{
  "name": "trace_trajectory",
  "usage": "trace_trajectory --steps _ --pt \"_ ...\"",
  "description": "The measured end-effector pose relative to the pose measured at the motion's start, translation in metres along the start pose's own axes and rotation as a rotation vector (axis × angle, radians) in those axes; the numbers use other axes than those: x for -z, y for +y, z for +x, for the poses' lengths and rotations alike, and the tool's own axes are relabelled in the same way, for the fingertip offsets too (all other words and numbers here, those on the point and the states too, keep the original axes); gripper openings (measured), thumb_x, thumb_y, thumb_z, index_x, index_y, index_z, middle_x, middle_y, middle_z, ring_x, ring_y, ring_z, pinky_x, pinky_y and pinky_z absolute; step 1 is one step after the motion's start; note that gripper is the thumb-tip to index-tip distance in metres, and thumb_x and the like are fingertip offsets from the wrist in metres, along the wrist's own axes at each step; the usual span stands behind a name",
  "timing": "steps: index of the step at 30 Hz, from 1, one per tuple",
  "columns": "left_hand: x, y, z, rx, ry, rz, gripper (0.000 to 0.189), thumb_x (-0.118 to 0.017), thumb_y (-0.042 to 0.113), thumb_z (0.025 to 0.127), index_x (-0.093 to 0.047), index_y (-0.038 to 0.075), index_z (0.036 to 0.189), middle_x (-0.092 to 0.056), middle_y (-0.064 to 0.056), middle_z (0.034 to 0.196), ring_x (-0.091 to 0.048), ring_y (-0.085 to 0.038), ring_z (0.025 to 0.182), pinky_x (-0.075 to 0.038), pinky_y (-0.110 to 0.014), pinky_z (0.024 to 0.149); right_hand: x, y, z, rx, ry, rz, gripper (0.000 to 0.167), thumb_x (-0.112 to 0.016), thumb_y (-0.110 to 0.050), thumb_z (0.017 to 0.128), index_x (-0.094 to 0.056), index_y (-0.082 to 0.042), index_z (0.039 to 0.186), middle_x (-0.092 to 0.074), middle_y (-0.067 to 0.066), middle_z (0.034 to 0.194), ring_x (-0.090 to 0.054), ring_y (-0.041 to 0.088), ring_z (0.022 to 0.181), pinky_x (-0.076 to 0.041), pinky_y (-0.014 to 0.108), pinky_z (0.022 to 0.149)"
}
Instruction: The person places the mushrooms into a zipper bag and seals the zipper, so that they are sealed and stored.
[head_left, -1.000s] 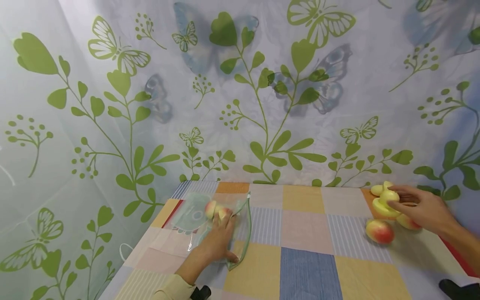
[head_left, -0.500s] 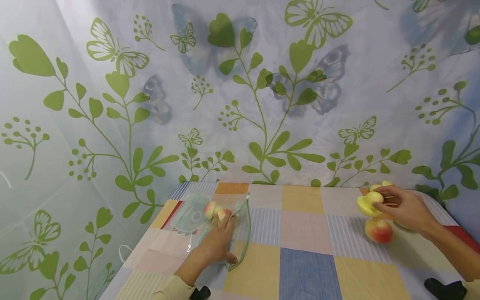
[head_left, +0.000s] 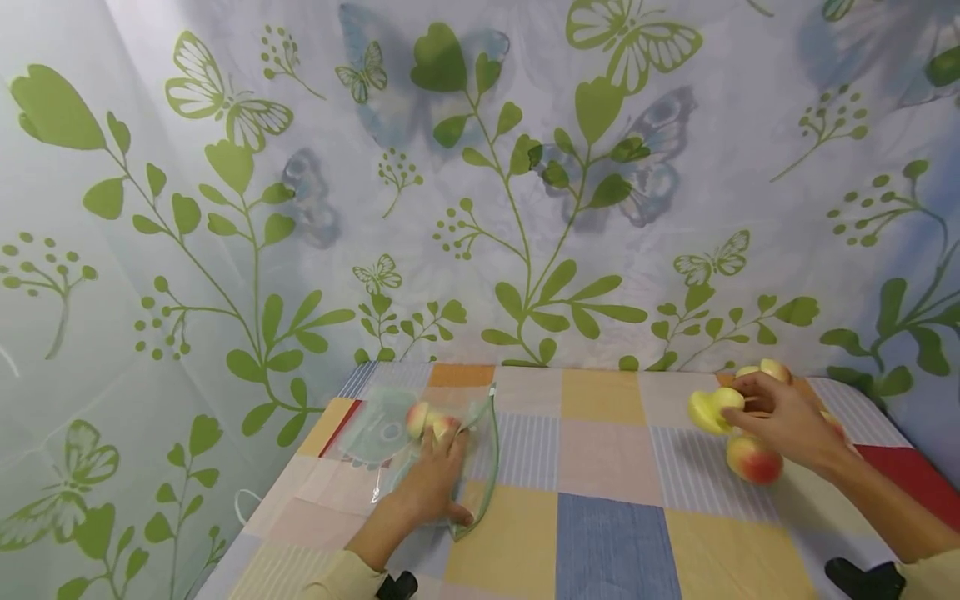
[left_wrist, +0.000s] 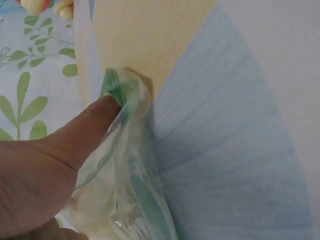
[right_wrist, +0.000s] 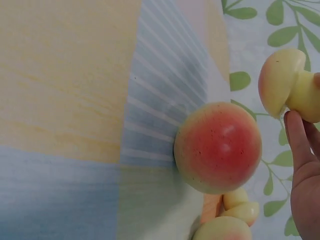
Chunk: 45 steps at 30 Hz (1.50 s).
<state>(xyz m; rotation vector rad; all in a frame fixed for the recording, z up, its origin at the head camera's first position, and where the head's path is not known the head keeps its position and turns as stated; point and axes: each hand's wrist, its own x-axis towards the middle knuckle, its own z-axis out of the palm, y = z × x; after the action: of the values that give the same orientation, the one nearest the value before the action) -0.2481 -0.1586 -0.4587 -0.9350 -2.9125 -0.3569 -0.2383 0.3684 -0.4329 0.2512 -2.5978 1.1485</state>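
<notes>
In my right hand [head_left: 783, 412] I pinch the stem of a toy mushroom [head_left: 703, 411] by fingers and thumb, lifted off the cloth. Its pale yellow cap with a reddish blush faces left in the right wrist view. Below it a second mushroom [right_wrist: 218, 148] shows a round red-and-yellow cap. My left hand [head_left: 429, 487] rests on a clear zip bag [head_left: 378, 446], fingers and thumb spread straight. The thumb [left_wrist: 95, 120] presses at the bag's green zip edge. Near my left fingertips, red-and-yellow pieces [head_left: 417, 419] show through the bag's film.
More toy mushrooms [head_left: 777, 370] lie at the table's back right, partly behind my right hand. A patchwork cloth [head_left: 611, 533] covers the table. A curtain [head_left: 525, 208] with leaves and butterflies hangs behind it.
My right hand has moved left with the mushroom, away from the group at the back right and over the nearer one. My left hand stays on the bag.
</notes>
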Motion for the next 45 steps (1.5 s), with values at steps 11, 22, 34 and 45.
trace_trajectory --steps 11,22,34,45 --pt "0.0 0.0 -0.001 0.017 -0.013 0.005 0.127 -0.103 0.034 0.057 -0.032 -0.01 0.153 -0.025 -0.034 0.161 -0.021 -0.073 0.135 -0.058 -0.06 0.078 -0.021 -0.002 -0.001 0.005 -0.002 0.024 0.035 -0.08 -0.016 0.092 -0.058 0.0 0.113 -0.062 0.016 0.113 -0.058 -0.011 0.091 -0.054 0.017 0.071" --pt "-0.005 -0.002 0.002 0.015 -0.017 0.019 0.13 -0.102 0.037 0.056 -0.031 -0.01 0.153 -0.024 -0.034 0.161 -0.02 -0.073 0.136 -0.058 -0.06 0.08 -0.043 -0.015 0.004 0.059 -0.02 0.081 0.033 -0.079 -0.013 0.091 -0.057 -0.002 0.113 -0.059 0.014 0.115 -0.057 -0.012 0.095 -0.056 0.019 0.074" --pt "-0.013 -0.009 0.002 0.015 -0.007 0.028 0.131 -0.102 0.037 0.056 -0.029 -0.007 0.155 -0.024 -0.033 0.162 -0.02 -0.072 0.136 -0.055 -0.063 0.084 -0.073 -0.028 0.006 0.041 -0.076 0.228 0.039 -0.076 -0.013 0.095 -0.057 -0.003 0.127 -0.058 0.021 0.126 -0.066 0.01 0.102 -0.059 0.027 0.076" --pt "-0.005 -0.004 0.001 0.002 0.005 0.014 0.128 -0.103 0.035 0.056 -0.031 -0.01 0.152 -0.027 -0.036 0.158 -0.022 -0.073 0.135 -0.053 -0.066 0.085 -0.089 -0.03 0.008 0.093 -0.067 0.253 0.036 -0.077 -0.012 0.094 -0.065 -0.001 0.127 -0.065 0.018 0.123 -0.068 0.008 0.102 -0.059 0.029 0.075"
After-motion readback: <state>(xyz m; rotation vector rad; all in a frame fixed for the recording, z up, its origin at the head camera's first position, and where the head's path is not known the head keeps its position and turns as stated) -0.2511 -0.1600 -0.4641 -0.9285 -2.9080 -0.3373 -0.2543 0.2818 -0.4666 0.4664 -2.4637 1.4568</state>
